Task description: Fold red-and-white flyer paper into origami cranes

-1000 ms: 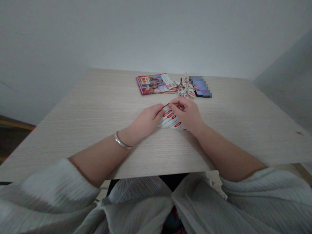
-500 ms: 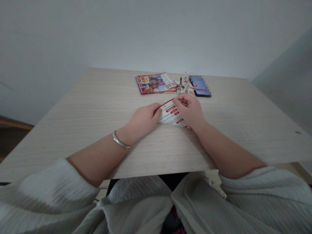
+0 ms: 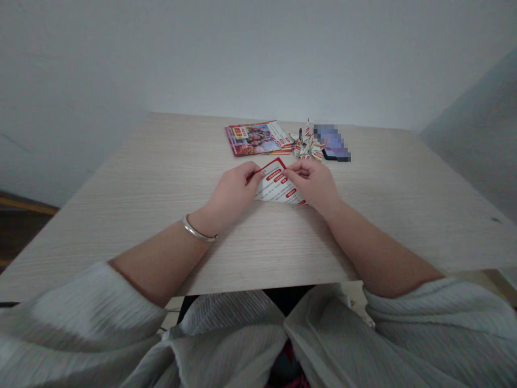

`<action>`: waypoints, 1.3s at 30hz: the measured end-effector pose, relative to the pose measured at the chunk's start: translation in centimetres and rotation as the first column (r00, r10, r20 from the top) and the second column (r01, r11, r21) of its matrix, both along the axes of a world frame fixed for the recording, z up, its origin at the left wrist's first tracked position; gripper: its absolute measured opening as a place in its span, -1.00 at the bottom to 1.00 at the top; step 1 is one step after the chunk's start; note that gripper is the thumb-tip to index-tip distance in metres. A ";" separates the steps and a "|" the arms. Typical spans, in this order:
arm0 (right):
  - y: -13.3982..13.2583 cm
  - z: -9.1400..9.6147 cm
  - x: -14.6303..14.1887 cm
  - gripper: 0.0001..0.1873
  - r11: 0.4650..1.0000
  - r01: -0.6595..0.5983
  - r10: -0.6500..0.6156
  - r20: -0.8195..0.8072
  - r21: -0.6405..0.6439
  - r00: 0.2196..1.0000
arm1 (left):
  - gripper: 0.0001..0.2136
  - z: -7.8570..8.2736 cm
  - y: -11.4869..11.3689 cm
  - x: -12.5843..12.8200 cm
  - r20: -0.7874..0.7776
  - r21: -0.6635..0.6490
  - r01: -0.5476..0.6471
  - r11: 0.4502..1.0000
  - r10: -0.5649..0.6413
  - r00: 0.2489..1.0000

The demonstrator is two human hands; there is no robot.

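Between my two hands is a folded paper flyer (image 3: 277,186), white with red labels, lines of small print and a red border along its top corner. My left hand (image 3: 236,188) pinches its left edge between thumb and fingers. On the other side, my right hand (image 3: 313,183) grips the upper right edge, thumb on top and fingers curled behind. The flyer's corner points away from me, and its lower edge runs nearly straight across. Parts of its right side are hidden under my right hand.
A stack of colourful printed flyers (image 3: 258,139) lies at the back of the wooden table (image 3: 161,161). Beside it sits a cluster of folded paper pieces (image 3: 307,146). A phone (image 3: 333,143), partly blurred out, lies to their right. The wall rises behind the table.
The flyer has shifted slightly left and turned, so its red-edged corner now shows between my hands. My left hand has moved a little up and left; my right hand has slid slightly.
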State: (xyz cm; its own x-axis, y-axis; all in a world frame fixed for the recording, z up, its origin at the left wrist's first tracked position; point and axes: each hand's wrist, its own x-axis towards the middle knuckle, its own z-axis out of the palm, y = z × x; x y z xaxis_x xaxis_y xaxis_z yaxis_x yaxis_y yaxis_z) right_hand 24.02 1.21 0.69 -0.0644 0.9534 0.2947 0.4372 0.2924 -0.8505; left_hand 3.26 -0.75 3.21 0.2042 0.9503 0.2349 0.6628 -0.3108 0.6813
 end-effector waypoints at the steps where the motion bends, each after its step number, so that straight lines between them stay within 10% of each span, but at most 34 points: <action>1: -0.1 0.1 0.2 -0.88 1.000 0.003 -0.003 0.001 -0.003 1.000 | -0.77 -0.1 0.2 -0.1 0.017 0.004 -0.011 1.000 0.011 1.000; 24: -0.8 1.1 0.1 -0.91 0.995 0.011 -0.033 0.217 0.101 0.976 | -0.79 -0.6 0.6 -0.4 0.157 -0.067 -0.097 0.993 0.107 0.982; 39: 0.3 0.3 -0.2 -0.85 0.998 -0.002 0.023 0.295 -0.070 0.955 | -0.78 -1.6 1.3 -0.8 -0.042 -0.067 -0.080 0.995 0.077 0.996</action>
